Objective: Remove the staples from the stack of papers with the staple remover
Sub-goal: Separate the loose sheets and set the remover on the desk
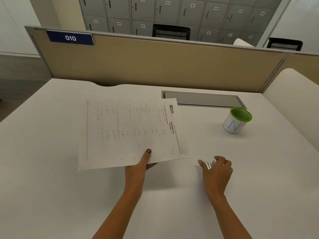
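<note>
A stack of printed maths papers point(127, 133) lies turned sideways on the white desk point(51, 187), its heading toward the right. My left hand point(141, 166) pinches the stack's near edge, thumb on top, fingers underneath. Right of the papers, my right hand point(217, 169) rests on the desk, curled around a small silvery staple remover point(209, 164); only its metal front shows between thumb and fingers. The remover is a hand's width from the stack's near right corner. No staple can be made out at this size.
A white cup with a green rim point(237, 120) stands at the right. A grey cable flap point(203, 100) is set into the desk behind the papers. A beige partition point(155, 66) closes the far edge, with lockers and chairs beyond.
</note>
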`<state>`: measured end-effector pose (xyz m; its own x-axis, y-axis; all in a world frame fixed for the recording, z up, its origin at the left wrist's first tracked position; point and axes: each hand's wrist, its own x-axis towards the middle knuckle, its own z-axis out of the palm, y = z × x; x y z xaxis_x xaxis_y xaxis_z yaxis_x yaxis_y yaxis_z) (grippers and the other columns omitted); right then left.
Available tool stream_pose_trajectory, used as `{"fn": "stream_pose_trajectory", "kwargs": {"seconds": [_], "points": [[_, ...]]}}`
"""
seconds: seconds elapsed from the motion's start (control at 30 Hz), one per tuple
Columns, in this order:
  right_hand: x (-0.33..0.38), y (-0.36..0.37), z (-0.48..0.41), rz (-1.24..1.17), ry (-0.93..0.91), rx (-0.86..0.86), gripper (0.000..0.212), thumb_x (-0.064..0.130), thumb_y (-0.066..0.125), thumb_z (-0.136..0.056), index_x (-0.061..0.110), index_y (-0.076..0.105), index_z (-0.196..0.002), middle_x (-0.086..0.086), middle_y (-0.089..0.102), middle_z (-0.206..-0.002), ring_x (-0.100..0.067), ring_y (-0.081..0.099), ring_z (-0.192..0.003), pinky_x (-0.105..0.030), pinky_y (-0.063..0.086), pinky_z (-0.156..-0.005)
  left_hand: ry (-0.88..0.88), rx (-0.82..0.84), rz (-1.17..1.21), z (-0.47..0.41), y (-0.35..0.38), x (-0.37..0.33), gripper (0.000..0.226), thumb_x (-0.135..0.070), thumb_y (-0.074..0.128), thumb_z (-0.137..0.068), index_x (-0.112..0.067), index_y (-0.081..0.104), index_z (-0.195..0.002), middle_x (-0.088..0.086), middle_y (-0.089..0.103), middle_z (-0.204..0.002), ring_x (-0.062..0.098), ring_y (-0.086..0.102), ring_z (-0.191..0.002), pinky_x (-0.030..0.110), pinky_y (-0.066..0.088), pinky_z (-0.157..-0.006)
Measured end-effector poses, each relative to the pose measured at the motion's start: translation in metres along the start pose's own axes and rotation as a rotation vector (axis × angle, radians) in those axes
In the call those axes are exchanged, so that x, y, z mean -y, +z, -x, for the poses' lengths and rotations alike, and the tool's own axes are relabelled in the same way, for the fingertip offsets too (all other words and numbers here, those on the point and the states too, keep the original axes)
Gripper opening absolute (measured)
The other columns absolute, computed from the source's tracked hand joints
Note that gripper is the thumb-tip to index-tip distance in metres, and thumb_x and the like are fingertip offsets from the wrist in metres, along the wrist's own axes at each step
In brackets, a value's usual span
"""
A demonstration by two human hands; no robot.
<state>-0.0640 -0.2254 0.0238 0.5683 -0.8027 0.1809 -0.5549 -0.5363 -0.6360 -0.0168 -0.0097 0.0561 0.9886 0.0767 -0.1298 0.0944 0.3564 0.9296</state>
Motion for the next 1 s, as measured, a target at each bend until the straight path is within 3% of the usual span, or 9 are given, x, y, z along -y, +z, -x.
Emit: {"fn": "stream_pose_trajectory", "kwargs": {"seconds": [0.13,0.23,0.3,0.37,0.5,0.73,0.83,0.93,1.0], "points": [[0.018,-0.008,0.018,-0.238,-0.046,-0.013,0.033,0.031,0.068,-0.087,0.007,0.062,-0.109,-0.012,0.059,-0.107,-0.028,0.056,-0.095,-0.038,0.047,-0.083,-0.007,-0.015,-0.002,-0.001,0.0,0.003,0.057,-0.016,0.073,-0.08,-0.043,0.044,-0.122,-0.017,0.059,-0.117,0.002,0.07,-0.087,0.02,0.057,-0.062],[0.038,-0.018,0.037,-0.684,0.199,0.353,0.032,0.04,0.056,-0.092,0.011,0.066,-0.1,-0.004,0.07,-0.096,-0.016,0.066,-0.086,-0.024,0.05,-0.072,-0.013,-0.028,-0.013,-0.002,0.001,0.005,0.056,-0.016,0.072,-0.081,-0.044,0.043,-0.12,-0.017,0.058,-0.115,-0.002,0.07,-0.082,0.024,0.06,-0.069],[0.049,-0.02,0.048,-0.906,0.309,0.592,0.042,0.044,0.054,-0.09,0.006,0.067,-0.102,-0.008,0.074,-0.095,-0.019,0.071,-0.089,-0.03,0.055,-0.08,-0.014,-0.034,-0.047,-0.002,0.003,0.006,0.056,-0.018,0.072,-0.081,-0.045,0.042,-0.12,-0.017,0.057,-0.115,-0.005,0.068,-0.08,0.03,0.059,-0.079],[0.058,-0.021,0.056,-0.973,0.309,0.685,0.045,0.044,0.057,-0.086,0.003,0.067,-0.102,-0.011,0.075,-0.096,-0.021,0.072,-0.092,-0.032,0.055,-0.085,-0.02,-0.04,-0.083,0.0,0.005,0.007,0.059,-0.02,0.072,-0.081,-0.043,0.039,-0.124,-0.015,0.057,-0.116,-0.005,0.068,-0.08,0.039,0.055,-0.088],[0.072,-0.022,0.063,-1.199,0.388,0.678,0.036,0.027,0.066,-0.085,0.003,0.065,-0.112,-0.014,0.072,-0.107,-0.024,0.07,-0.1,-0.036,0.055,-0.09,-0.038,-0.029,-0.067,0.003,0.007,0.008,0.058,-0.022,0.073,-0.08,-0.041,0.041,-0.125,-0.014,0.059,-0.117,0.003,0.069,-0.089,0.05,0.05,-0.095],[0.083,-0.026,0.052,-1.171,0.267,0.451,0.031,0.007,0.064,-0.09,0.007,0.062,-0.12,-0.009,0.072,-0.11,-0.018,0.07,-0.1,-0.026,0.059,-0.077,0.01,0.045,0.04,0.008,0.004,0.006,0.057,-0.029,0.076,-0.07,-0.056,0.048,-0.112,-0.017,0.061,-0.119,0.003,0.069,-0.092,0.034,0.06,-0.074],[0.081,-0.035,0.039,-1.133,0.166,0.365,0.023,0.005,0.064,-0.089,0.012,0.067,-0.111,-0.002,0.075,-0.098,-0.016,0.072,-0.094,-0.026,0.059,-0.072,-0.003,0.024,0.247,0.002,-0.008,0.003,0.058,-0.031,0.069,-0.078,-0.041,0.049,-0.131,-0.009,0.062,-0.128,0.015,0.065,-0.108,0.041,0.06,-0.07],[0.076,-0.048,0.02,-1.06,0.06,0.328,0.022,0.006,0.064,-0.089,0.013,0.068,-0.109,-0.003,0.075,-0.096,-0.019,0.072,-0.092,-0.03,0.059,-0.072,-0.091,-0.075,0.494,-0.007,-0.028,-0.004,0.049,-0.045,0.056,-0.087,-0.022,0.055,-0.131,0.002,0.069,-0.119,0.022,0.068,-0.102,0.037,0.06,-0.064],[0.073,-0.058,0.008,-1.026,0.014,0.335,0.025,0.008,0.064,-0.09,0.01,0.067,-0.114,-0.006,0.075,-0.097,-0.022,0.072,-0.092,-0.025,0.058,-0.068,-0.156,-0.048,0.592,-0.015,-0.047,-0.01,0.063,-0.061,0.041,-0.089,-0.017,0.055,-0.132,0.006,0.071,-0.113,0.025,0.07,-0.098,0.037,0.06,-0.064]]}}
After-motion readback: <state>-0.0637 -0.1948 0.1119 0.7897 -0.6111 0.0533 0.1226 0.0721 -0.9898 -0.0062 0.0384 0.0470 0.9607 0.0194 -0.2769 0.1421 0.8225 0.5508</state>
